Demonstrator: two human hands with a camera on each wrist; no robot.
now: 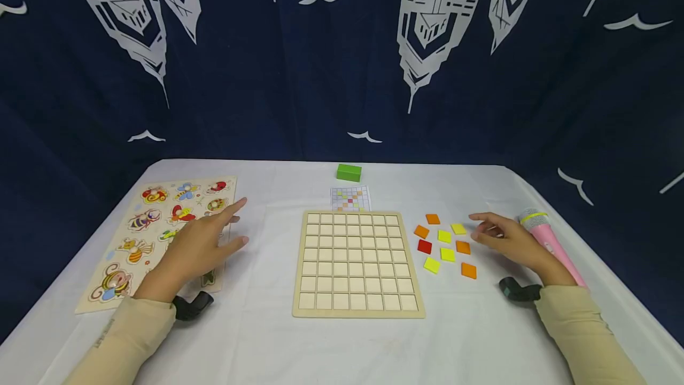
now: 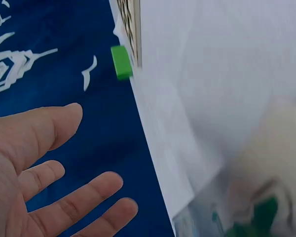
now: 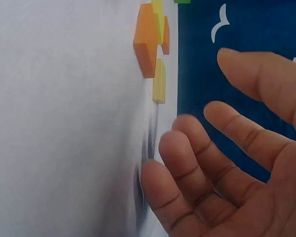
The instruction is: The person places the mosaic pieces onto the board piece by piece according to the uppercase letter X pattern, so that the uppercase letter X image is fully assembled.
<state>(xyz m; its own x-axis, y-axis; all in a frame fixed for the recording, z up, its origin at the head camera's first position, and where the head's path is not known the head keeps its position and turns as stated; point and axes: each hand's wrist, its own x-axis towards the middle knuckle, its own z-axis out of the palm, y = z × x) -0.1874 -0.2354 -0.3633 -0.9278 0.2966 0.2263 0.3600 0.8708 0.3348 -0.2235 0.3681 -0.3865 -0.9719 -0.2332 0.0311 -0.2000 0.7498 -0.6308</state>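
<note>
My left hand (image 1: 199,243) is held over the right part of a picture board (image 1: 120,254) with cartoon insects, fingers spread and nothing in them. In the left wrist view the same hand (image 2: 64,177) shows its loose fingers. My right hand (image 1: 510,241) hovers just right of a scatter of small square tiles, its fingers slightly bent around nothing. Nearest to it are a yellow tile (image 1: 458,229) and an orange tile (image 1: 463,247). A red tile (image 1: 424,246) lies at the group's left side. Between the hands rests a wooden grid board (image 1: 359,314) with bare square cells.
Behind the grid board lies a small printed pattern card (image 1: 350,198), with a green block (image 1: 349,172) beyond it. A pink toy microphone (image 1: 553,245) lies by the right forearm. The white-covered table (image 1: 267,337) ends at a dark blue curtain (image 1: 240,106).
</note>
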